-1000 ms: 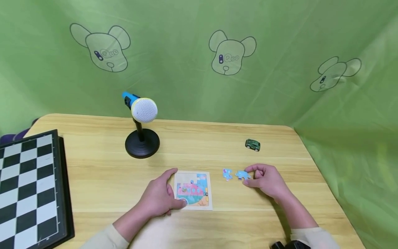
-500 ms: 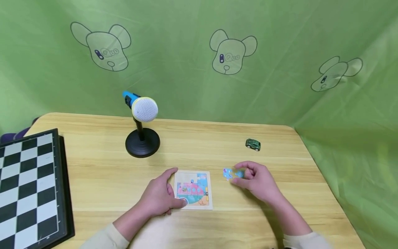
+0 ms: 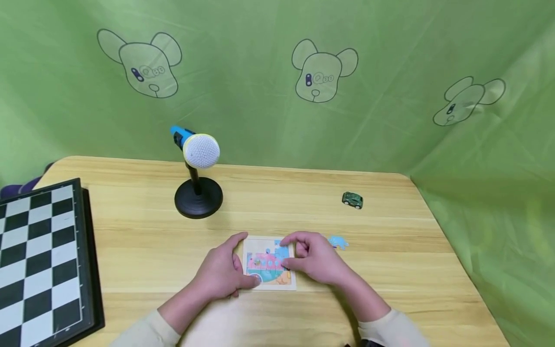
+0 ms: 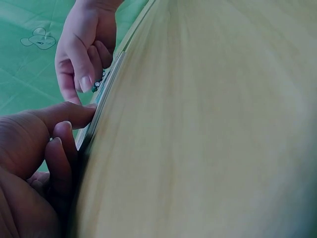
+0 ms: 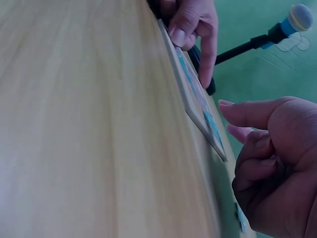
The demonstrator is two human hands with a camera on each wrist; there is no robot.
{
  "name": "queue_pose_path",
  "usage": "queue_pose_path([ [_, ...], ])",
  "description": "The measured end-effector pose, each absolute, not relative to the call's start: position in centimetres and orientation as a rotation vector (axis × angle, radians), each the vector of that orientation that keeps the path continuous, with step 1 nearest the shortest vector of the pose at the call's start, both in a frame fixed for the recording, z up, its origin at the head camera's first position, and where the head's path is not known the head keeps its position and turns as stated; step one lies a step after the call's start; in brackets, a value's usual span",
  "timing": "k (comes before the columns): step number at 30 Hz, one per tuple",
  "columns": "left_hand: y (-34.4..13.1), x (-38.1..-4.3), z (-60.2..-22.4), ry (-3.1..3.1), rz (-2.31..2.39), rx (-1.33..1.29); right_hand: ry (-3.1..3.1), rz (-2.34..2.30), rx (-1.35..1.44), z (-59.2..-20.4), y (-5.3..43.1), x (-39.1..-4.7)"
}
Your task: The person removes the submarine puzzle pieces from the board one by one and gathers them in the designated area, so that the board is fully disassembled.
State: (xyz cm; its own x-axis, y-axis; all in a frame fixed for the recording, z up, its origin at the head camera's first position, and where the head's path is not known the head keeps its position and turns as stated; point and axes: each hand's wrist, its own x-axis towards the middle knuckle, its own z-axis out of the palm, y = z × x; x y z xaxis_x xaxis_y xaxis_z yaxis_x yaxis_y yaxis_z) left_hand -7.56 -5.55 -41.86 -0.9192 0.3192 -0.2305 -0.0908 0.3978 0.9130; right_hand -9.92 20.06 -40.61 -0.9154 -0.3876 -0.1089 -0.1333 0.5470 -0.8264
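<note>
Gripping a small square pale-rimmed puzzle board [image 3: 257, 245] on the table [image 3: 130, 241], the left hand [image 3: 219, 271] clamps its left side, thumb pressed on the near corner and index finger along the far one. The right hand [image 3: 318, 258] has come over from the loose pieces to the board's upper right, its thumb and index fingertips apart there. Only one light-blue cardboard-like jigsaw piece [image 3: 338, 242] now lies where two were, just beyond the right hand; this suggests the other is at the board, though I cannot tell whether the fingers pinch it. The pink-and-teal picture looks mostly assembled, with the upper left bare.

The right hand itself hides part of the board's upper right. To the left sits a black-and-white checkered game board [image 3: 39, 262], well apart. Farther back stand a blue microphone with a white mesh head [image 3: 201, 151] on a round black stand [image 3: 198, 198], and a tiny dark-green toy car [image 3: 352, 200]; neither blocks the hands. Behind hangs a green cloth with mouse-head outlines [image 3: 243, 96].
</note>
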Motion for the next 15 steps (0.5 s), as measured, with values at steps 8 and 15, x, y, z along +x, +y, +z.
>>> queue_pose_path([
  [8, -5.6, -7.5, -41.9, 2.295, 1.526, 0.205, 2.469, -1.224, -0.477, -40.3, 18.6, -10.2],
  [15, -5.6, -7.5, -41.9, 2.297, 1.525, 0.205, 2.459, -1.281, -0.485, -40.5, 18.3, -10.2],
])
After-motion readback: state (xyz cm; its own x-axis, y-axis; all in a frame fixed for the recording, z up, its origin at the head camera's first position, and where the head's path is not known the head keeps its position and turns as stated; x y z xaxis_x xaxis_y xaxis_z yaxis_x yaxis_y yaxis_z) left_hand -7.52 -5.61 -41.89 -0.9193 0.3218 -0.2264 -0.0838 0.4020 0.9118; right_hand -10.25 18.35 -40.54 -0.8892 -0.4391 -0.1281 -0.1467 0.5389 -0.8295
